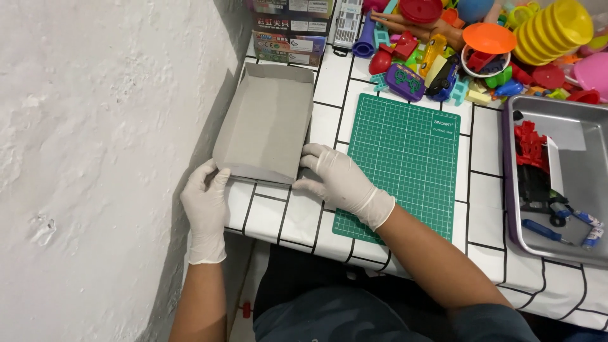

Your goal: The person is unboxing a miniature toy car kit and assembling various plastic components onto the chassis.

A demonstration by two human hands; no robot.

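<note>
Both gloved, left hand [206, 201] and right hand [339, 179] at lower centre, fingers [315, 152] gripping the near corners of a grey cardboard tray [266, 123] on the tiled tabletop [278, 212], beside a green cutting mat [405, 152], below colourful printed boxes [291, 28] at upper centre.

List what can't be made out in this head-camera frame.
- Left hand fingertips: hidden behind the shallow grey cardboard tray.
- Silver metal pan: cut off by the right edge.
- Heap of colourful plastic toys: cut off at the top, pieces too jumbled to tell apart.
</note>
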